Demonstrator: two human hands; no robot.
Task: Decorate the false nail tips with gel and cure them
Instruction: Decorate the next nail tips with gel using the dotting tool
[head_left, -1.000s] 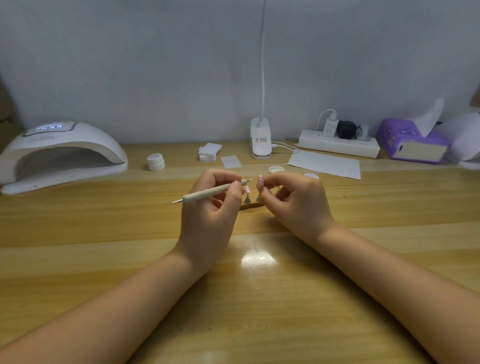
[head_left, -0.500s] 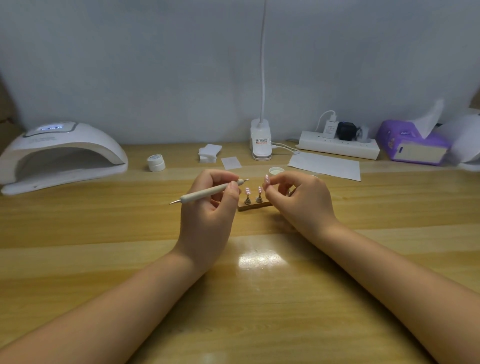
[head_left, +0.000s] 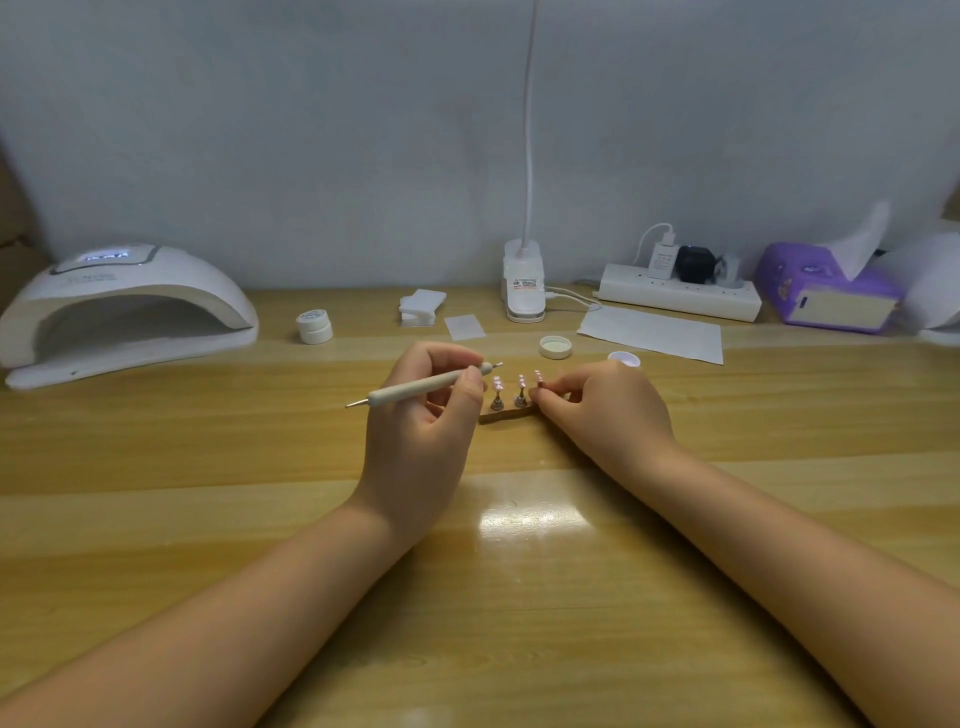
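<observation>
from the head camera, the left hand (head_left: 415, 436) is gripping a pale dotting tool (head_left: 423, 387), fingers curled round its shaft, thumb pressing on top. the tool is lying nearly level, its metal tip pointing left and its other end reaching toward the nail tips. the right hand (head_left: 602, 415) is pinching the rightmost of three pink false nail tips (head_left: 539, 378) between thumb and forefinger, its remaining fingers curled in beside them. the other two nail tips, one (head_left: 497, 384) nearest the tool and one (head_left: 521, 382) in the middle, are standing upright on small metal pegs. the pegs are sitting on a narrow brown holder strip (head_left: 506, 414) that is lying on the wooden table (head_left: 519, 597) between the two hands.

along the back of the table, a white curing lamp (head_left: 124, 312) is sitting at far left with its display glowing. a small white jar (head_left: 315, 326) is standing near it. an open lid (head_left: 555, 347) and a small open pot (head_left: 623, 359) are lying just behind the right hand. a clip lamp base (head_left: 523, 283) is standing at the centre by the wall, with a stack of white pads (head_left: 422, 307) beside it. a sheet of paper (head_left: 654, 332), a power strip (head_left: 680, 293) and a purple tissue box (head_left: 826, 293) are filling the right side.
</observation>
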